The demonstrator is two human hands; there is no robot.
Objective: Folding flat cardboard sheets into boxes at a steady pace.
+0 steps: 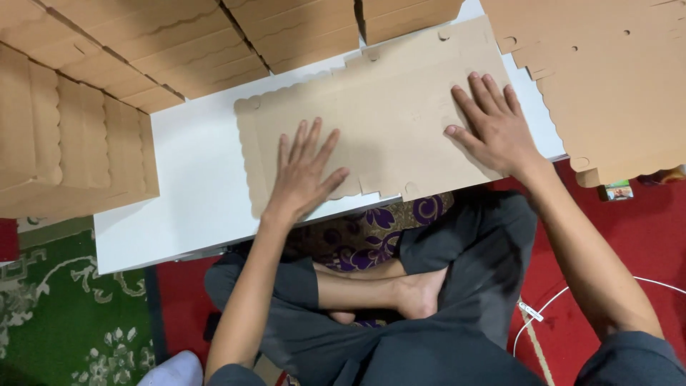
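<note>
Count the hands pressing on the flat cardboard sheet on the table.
2: the left hand lies flat near the cardboard sheet's near edge; the right hand lies flat toward its right end.

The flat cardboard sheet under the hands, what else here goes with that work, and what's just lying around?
In use:
flat cardboard sheet
left hand, pressed flat on it
right hand, pressed flat on it
white table under it
folded boxes stacked at left
more flat blanks at right

Lying about:
white cable
small printed packet
red carpet
green rug

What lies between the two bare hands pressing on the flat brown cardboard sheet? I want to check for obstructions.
Only bare flat brown cardboard sheet lies between the left hand and right hand, as the head view shows.
</note>
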